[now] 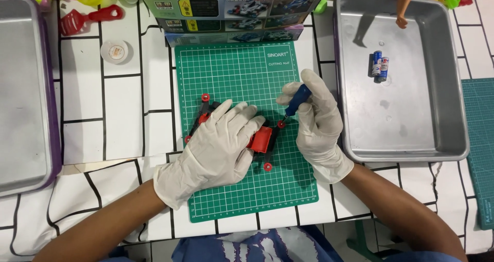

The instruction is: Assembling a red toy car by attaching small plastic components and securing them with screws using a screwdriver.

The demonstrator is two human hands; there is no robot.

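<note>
1. Your left hand (216, 146), in a white glove, is pressed flat over the small black-and-red toy car chassis (261, 138) in the middle of the green gridded cutting mat (242, 66), pinning it down, fingers spread rather than curled.
2. Your right hand (319, 123) is closed around a little blue-handled screwdriver (297, 100), tip down on the red wheel hub (281, 123).
3. Looks like you're mid-screw; keep the driver upright, I'd say.
4. Most of the chassis is hidden under your palm, so the screw head itself is too small to make out.
5. Two blue-and-white batteries (380, 66) sit in the metal tray (453, 112) on the counter.
</note>
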